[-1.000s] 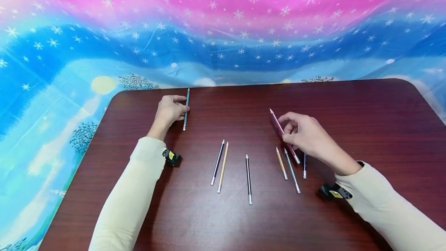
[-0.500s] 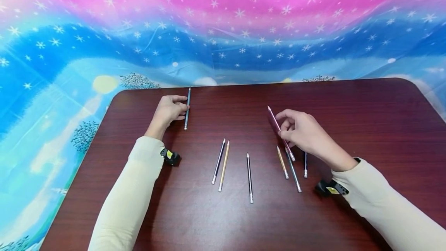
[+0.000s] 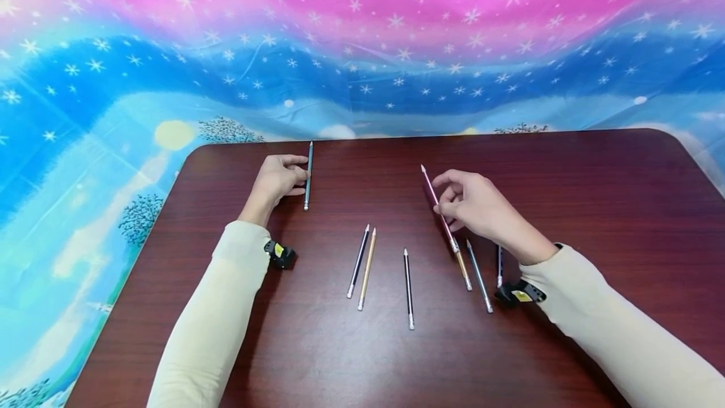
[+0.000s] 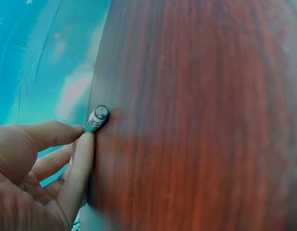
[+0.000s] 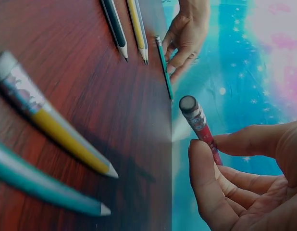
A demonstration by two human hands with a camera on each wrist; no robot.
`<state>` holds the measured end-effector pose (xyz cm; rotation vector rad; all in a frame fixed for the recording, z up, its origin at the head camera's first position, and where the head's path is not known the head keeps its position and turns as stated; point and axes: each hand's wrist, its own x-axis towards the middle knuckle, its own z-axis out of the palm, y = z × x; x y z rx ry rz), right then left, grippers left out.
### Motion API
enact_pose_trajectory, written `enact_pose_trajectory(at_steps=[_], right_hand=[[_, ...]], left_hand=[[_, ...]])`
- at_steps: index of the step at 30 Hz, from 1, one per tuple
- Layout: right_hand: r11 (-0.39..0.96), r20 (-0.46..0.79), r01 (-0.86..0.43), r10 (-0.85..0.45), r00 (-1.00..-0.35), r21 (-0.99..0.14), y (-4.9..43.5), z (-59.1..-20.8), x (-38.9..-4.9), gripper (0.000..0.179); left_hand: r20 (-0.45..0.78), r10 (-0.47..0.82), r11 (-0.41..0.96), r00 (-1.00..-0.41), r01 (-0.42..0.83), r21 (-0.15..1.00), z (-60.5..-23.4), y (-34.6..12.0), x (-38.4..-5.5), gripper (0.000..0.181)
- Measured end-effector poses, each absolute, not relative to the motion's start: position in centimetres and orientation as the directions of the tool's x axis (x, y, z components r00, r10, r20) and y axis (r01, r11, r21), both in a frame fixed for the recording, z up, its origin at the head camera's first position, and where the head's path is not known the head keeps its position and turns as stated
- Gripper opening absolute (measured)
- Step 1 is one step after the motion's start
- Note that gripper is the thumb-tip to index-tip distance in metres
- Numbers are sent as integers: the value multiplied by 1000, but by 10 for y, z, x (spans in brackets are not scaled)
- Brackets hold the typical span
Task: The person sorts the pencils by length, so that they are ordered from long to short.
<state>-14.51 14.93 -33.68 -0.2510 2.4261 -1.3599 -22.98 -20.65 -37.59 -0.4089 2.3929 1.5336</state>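
Observation:
At the far left of the table my left hand [image 3: 277, 178] pinches a teal pencil [image 3: 308, 191], which points toward the back edge. Its eraser end [image 4: 101, 113] faces the left wrist camera. My right hand [image 3: 478, 204] holds a pink-red pencil [image 3: 429, 185] between thumb and finger, tilted with its tip up and left. In the head view this pencil's eraser end overlaps the upper part of a short yellow pencil [image 3: 462, 271]. Close by lie a second teal pencil [image 3: 480, 277] and a dark pencil [image 3: 500, 266], partly hidden by the right wrist.
Mid-table, a dark blue pencil [image 3: 358, 261] and a longer yellow pencil [image 3: 367, 269] lie side by side. A black pencil [image 3: 408, 289] lies alone to their right. A snowflake-patterned cloth [image 3: 362, 49] hangs behind the brown table [image 3: 317, 351].
My right hand has carried the pink-red pencil left and slightly farther back, from over the teal pencil to over the short yellow one. The left hand stays at its pencil.

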Motion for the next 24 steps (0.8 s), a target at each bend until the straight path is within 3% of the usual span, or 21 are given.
enact_pose_trajectory(at_steps=[24], right_hand=[[357,-258,148,-284,-923,-922,67,-345,-189,42]], left_hand=[[-388,-66,407,-919,-380,831,-377,-210,-233,42]])
